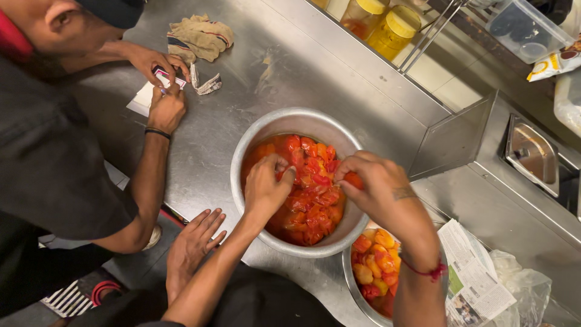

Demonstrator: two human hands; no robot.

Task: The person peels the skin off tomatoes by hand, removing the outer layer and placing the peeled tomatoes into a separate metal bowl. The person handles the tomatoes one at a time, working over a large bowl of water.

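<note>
My left hand (264, 188) is down inside the round steel bowl (264, 128), fingers curled loosely and pressing into the wet red tomato pieces (311, 200) that fill it; I cannot tell whether it has closed on any one piece. My right hand (370, 184) reaches in over the bowl's rim at three o'clock, fingertips pinched on a single red tomato piece (353, 179). The bowl sits in the middle of the bare stainless steel table (230, 109).

At five o'clock from it, touching its rim, stands a second steel bowl (351, 284) of red, orange and yellow tomato chunks (375, 266), partly hidden under my right forearm. A folded newspaper (475, 275) lies just beside that bowl at three o'clock.

At ten o'clock another person in dark clothing leans over the table, both of their hands (164, 91) on a small white paper (145, 95). A crumpled beige cloth (200, 37) lies near them at twelve o'clock. A third open hand (192, 245) rests flat on the table's edge at seven o'clock. Two yellow-lidded jars (381, 21) stand at one o'clock.
</note>
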